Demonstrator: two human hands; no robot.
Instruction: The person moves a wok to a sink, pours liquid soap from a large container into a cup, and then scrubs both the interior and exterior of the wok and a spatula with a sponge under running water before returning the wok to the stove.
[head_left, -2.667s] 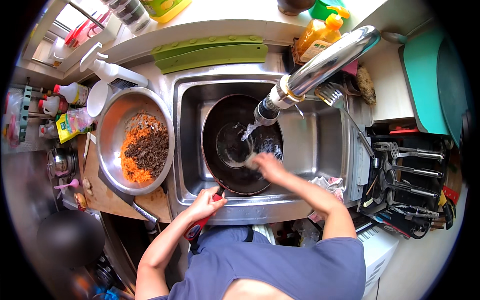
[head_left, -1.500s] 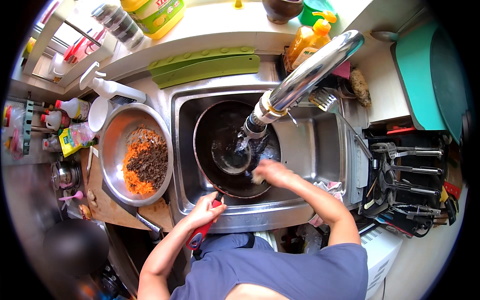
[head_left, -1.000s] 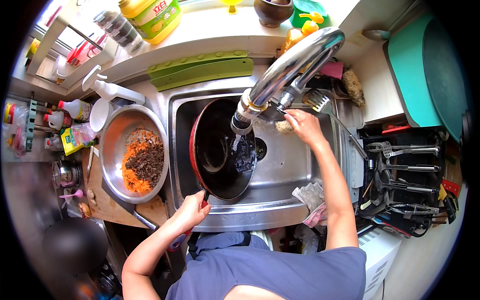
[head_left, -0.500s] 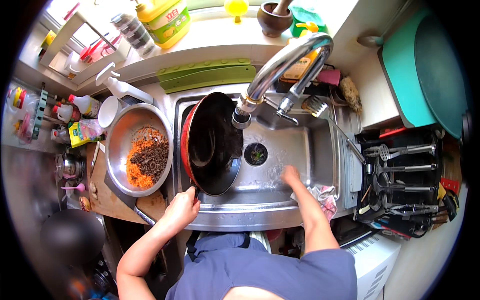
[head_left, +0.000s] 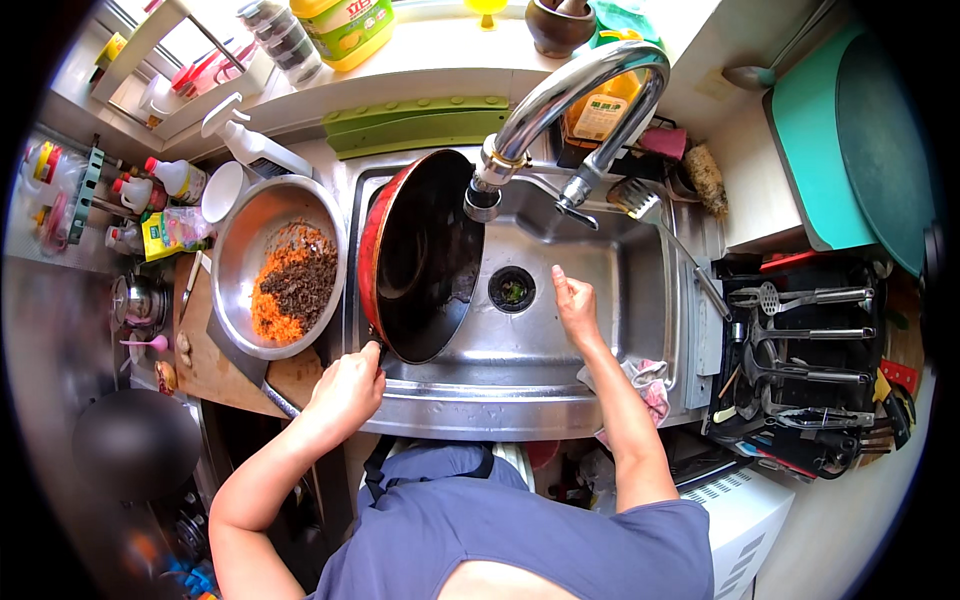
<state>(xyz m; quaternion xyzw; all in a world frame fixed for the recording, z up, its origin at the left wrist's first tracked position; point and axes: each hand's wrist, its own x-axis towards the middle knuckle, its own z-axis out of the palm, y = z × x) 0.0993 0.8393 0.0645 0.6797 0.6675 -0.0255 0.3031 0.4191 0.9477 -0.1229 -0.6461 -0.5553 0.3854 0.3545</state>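
Observation:
My left hand [head_left: 348, 383] is closed round the handle of a frying pan [head_left: 425, 270], dark inside and red outside. The pan stands tilted on its side at the left of the steel sink [head_left: 610, 325], its inside turned to the right. Over the middle of the sink hovers my right hand [head_left: 576, 308], holding nothing. Its thumb is stretched out and its other fingers are partly hidden. Near it lies the drain [head_left: 512, 290], with green scraps in it. A chrome faucet [head_left: 570, 85] arches over the pan's right side; no running water shows.
Left of the sink, a steel bowl [head_left: 228, 290] holds shredded orange and dark brown food, beside a cutting board [head_left: 200, 370] and knife. A cloth [head_left: 645, 385] hangs over the front rim. Utensils [head_left: 810, 335] and a spatula [head_left: 690, 255] lie to the right.
My right hand has risen from the sink's lower right part, thumb now out. The pan, still in my left hand, has shifted slightly left. The whole view has moved a little.

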